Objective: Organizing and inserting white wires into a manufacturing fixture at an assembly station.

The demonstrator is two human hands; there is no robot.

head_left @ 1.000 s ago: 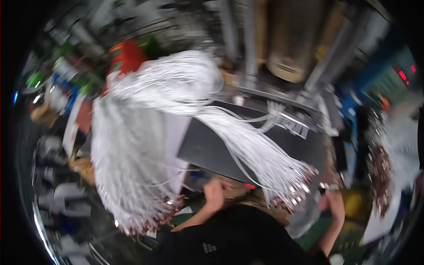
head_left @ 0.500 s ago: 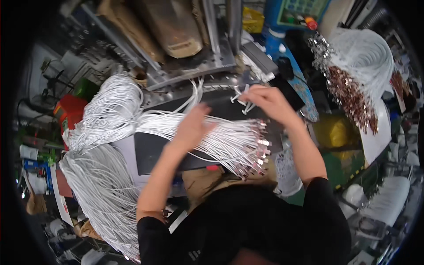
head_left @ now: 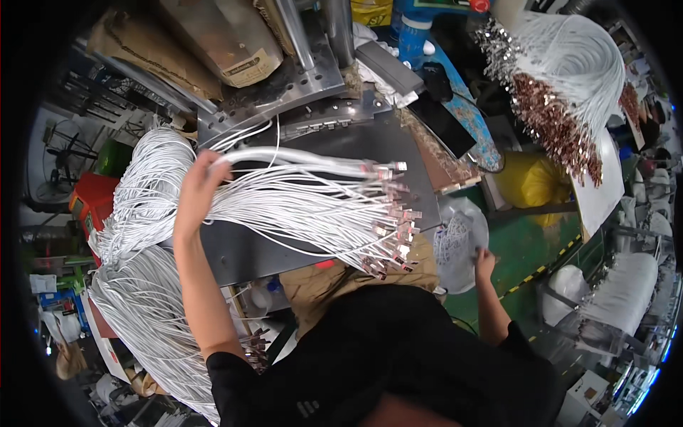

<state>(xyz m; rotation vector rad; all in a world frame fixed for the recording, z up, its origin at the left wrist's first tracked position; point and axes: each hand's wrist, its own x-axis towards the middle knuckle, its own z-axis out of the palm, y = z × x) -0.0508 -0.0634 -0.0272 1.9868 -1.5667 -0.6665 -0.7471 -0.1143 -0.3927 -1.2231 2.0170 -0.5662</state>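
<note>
My left hand [head_left: 204,185] is closed around several white cables [head_left: 284,158] at the upper side of a large bundle. The rest of the white cable bundle [head_left: 306,213] lies across a dark work surface [head_left: 249,256], its small metal-tipped connector ends [head_left: 398,220] fanned out to the right. Lower right, my right hand [head_left: 484,264] is at the right edge of a translucent plastic bag [head_left: 466,238] with small white pieces in it. The fingers there are small and partly hidden, so their grip is unclear.
A metal press frame [head_left: 277,96] with cardboard stands behind the surface. Coiled white cables [head_left: 153,171] are heaped at left, and more cables [head_left: 569,64] with copper-coloured ends hang at right. A dark phone-like slab [head_left: 445,128] and a blue bottle [head_left: 413,35] sit beyond.
My right hand has moved from the small white T-shaped pieces above the cables down to the bag. My left hand has shifted left along the bundle, and some cables are now raised.
</note>
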